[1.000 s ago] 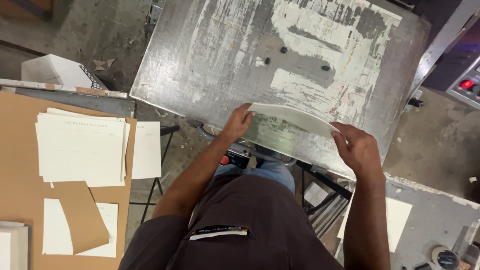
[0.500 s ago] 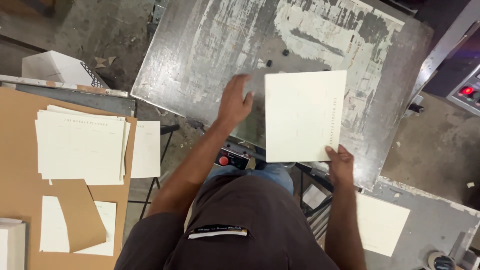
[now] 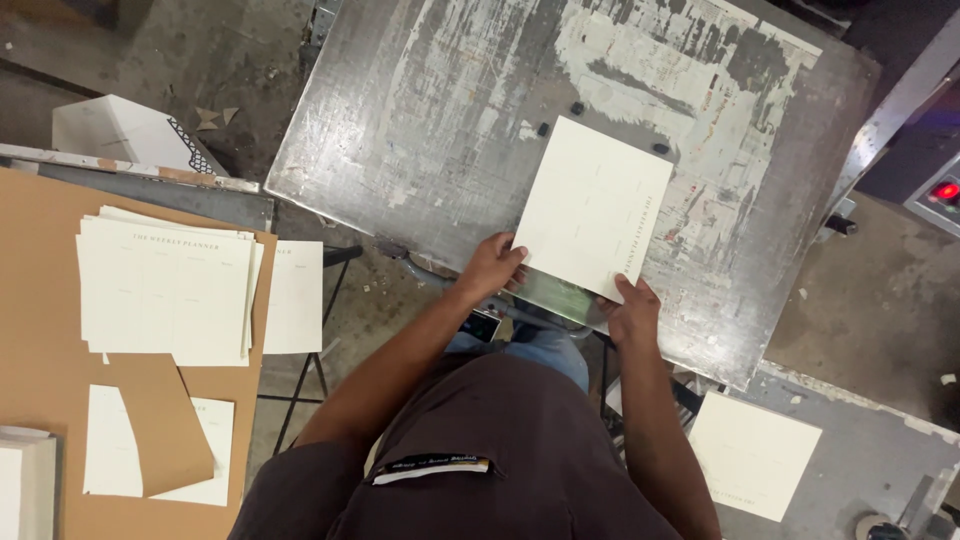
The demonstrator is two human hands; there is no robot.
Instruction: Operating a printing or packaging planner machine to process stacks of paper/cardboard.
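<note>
- A cream sheet of paper [image 3: 592, 208] lies flat on the scratched metal table [image 3: 420, 110], close to the near edge and a bit tilted.
- The left hand [image 3: 492, 266] holds the sheet at its near left corner, with the fingers curled on the edge.
- The right hand [image 3: 632, 311] holds the near right corner of the same sheet, thumb on top.
- Both hands are just past the near edge of the table, right in front of the person's dark shirt [image 3: 480, 450].
- Far to the left, a stack of cream sheets [image 3: 165, 290] sits on a brown cardboard board [image 3: 40, 330].
- Near that stack lies one more sheet with a brown piece of card [image 3: 160, 425] on top of it.
- Another single cream sheet [image 3: 752, 455] rests on a grey surface to the near right, well apart from the hands.
- A red light [image 3: 945, 190] glows on a machine at the far right.
- A white box [image 3: 125, 135] lies on the floor at the far left.
</note>
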